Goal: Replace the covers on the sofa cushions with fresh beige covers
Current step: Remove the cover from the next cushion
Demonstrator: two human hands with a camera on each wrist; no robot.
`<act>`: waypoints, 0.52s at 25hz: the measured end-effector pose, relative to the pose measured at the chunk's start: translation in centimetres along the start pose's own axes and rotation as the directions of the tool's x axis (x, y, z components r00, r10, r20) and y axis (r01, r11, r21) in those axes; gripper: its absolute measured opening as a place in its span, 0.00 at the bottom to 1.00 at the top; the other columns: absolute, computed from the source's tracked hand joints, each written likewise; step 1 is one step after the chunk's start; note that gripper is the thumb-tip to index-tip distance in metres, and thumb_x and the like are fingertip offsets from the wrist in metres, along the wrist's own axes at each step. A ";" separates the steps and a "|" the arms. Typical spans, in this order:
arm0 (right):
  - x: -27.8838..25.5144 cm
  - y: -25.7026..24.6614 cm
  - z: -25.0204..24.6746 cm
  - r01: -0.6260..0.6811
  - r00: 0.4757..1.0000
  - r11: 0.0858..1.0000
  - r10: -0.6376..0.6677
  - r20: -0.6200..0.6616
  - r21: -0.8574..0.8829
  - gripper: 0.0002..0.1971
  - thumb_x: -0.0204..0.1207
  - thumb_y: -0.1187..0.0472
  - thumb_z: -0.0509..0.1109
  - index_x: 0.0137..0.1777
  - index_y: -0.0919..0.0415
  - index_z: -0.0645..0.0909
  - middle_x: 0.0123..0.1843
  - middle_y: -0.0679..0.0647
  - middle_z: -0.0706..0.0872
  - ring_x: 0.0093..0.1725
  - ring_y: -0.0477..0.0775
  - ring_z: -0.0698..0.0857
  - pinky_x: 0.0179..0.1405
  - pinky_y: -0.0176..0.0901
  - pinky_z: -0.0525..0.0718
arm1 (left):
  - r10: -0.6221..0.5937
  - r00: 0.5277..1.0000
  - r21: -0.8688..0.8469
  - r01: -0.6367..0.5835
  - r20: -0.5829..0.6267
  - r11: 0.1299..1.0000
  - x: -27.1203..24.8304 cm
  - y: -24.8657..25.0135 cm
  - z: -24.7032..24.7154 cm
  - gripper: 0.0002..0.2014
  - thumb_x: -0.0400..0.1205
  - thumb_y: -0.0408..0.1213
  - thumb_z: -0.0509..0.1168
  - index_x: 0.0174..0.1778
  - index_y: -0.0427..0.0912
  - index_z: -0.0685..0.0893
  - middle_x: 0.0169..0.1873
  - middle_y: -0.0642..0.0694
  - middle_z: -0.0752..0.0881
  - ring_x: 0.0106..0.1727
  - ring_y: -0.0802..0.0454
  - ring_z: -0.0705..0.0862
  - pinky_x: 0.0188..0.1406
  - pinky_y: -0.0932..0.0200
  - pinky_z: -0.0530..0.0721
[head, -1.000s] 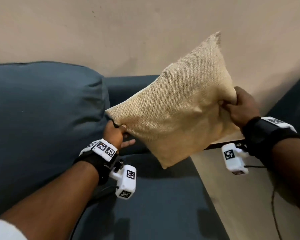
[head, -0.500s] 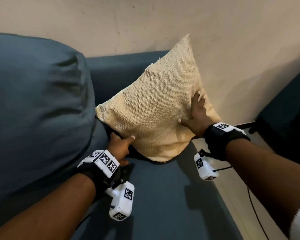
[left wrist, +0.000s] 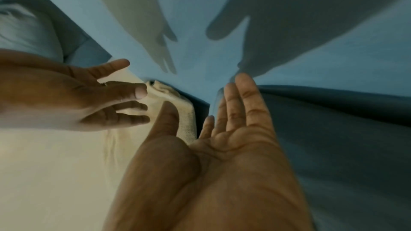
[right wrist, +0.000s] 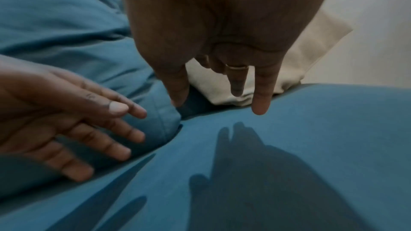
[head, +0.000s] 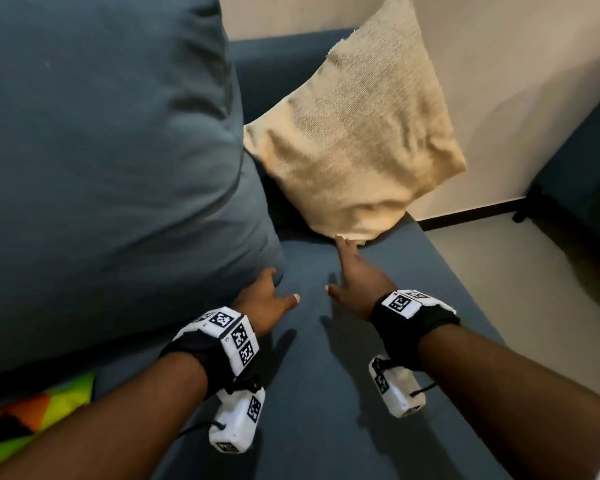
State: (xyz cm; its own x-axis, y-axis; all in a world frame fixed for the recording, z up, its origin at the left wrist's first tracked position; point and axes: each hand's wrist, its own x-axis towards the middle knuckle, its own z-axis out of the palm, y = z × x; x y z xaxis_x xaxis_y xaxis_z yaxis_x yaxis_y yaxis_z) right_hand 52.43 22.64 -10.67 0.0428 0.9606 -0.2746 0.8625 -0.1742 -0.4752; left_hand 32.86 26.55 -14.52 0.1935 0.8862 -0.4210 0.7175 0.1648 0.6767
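The beige-covered cushion [head: 354, 140] stands tilted on one corner in the sofa's corner, leaning on the blue backrest beside the wall. My right hand [head: 347, 268] is open over the seat, fingers stretched out. Its fingertips [head: 341, 241] reach the cushion's bottom corner; whether they touch it I cannot tell. My left hand [head: 278, 289] is open too, fingers straight beside the bottom edge of the big blue back cushion [head: 101, 150]. The left wrist view shows its flat palm [left wrist: 233, 129] and the beige cushion [left wrist: 175, 110]. In the right wrist view both hands hold nothing, the beige cushion [right wrist: 300, 55] behind them.
The blue sofa seat [head: 326, 393] runs towards me under both arms. A multicoloured cloth [head: 32, 414] pokes out at the lower left under the back cushion. The wall [head: 516, 81], pale floor [head: 534, 271] and a dark piece of furniture [head: 596, 168] lie to the right.
Both hands carried the beige cushion down into the sofa corner, then let go of it. They have drawn back towards me and now hover open over the seat.
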 end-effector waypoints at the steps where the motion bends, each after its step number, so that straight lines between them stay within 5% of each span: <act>1: -1.1 -1.2 1.7 0.026 1.000 0.999 -0.026 0.009 -0.019 0.47 0.82 0.55 0.70 0.89 0.55 0.38 0.89 0.62 0.53 0.76 0.68 0.75 0.71 0.53 0.74 | 0.034 0.999 0.080 -0.034 -0.005 0.996 -1.5 -1.1 -0.4 0.34 0.77 0.51 0.74 0.78 0.47 0.72 0.68 0.45 0.82 0.71 0.44 0.81 0.72 0.50 0.77; 5: -4.6 -4.7 7.1 0.055 0.997 0.998 -0.054 -0.045 0.015 0.46 0.81 0.53 0.69 0.89 0.50 0.40 0.74 0.67 0.80 0.69 0.68 0.82 0.66 0.53 0.80 | 0.141 0.989 0.228 -0.126 -0.051 0.965 -6.6 -5.7 -1.7 0.24 0.80 0.50 0.72 0.71 0.46 0.80 0.67 0.45 0.84 0.67 0.47 0.83 0.66 0.56 0.79; 8: -7.3 -6.5 9.8 0.095 0.988 0.992 -0.084 -0.131 0.085 0.41 0.80 0.53 0.70 0.88 0.49 0.51 0.71 0.55 0.85 0.71 0.61 0.82 0.70 0.54 0.79 | 0.197 0.977 0.213 -0.176 -0.084 0.961 -10.8 -8.5 -3.4 0.19 0.80 0.50 0.72 0.64 0.48 0.85 0.58 0.49 0.88 0.56 0.49 0.87 0.60 0.55 0.83; 13: -19.0 -12.3 11.6 0.154 0.982 0.978 -0.136 -0.128 0.138 0.32 0.81 0.53 0.70 0.84 0.51 0.65 0.61 0.53 0.91 0.68 0.59 0.83 0.67 0.48 0.79 | 0.232 0.972 0.373 -0.198 -0.049 0.907 -25.9 -13.6 -6.9 0.17 0.82 0.50 0.69 0.64 0.48 0.86 0.62 0.49 0.88 0.63 0.50 0.85 0.66 0.51 0.81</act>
State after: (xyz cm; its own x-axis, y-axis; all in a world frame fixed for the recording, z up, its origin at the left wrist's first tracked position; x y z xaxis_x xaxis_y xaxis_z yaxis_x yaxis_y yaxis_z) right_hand 35.13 4.07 -9.31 -0.0112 0.9951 -0.0979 0.7808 -0.0525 -0.6225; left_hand 13.48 4.32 -8.66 0.3215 0.9204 -0.2224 0.8617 -0.1870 0.4717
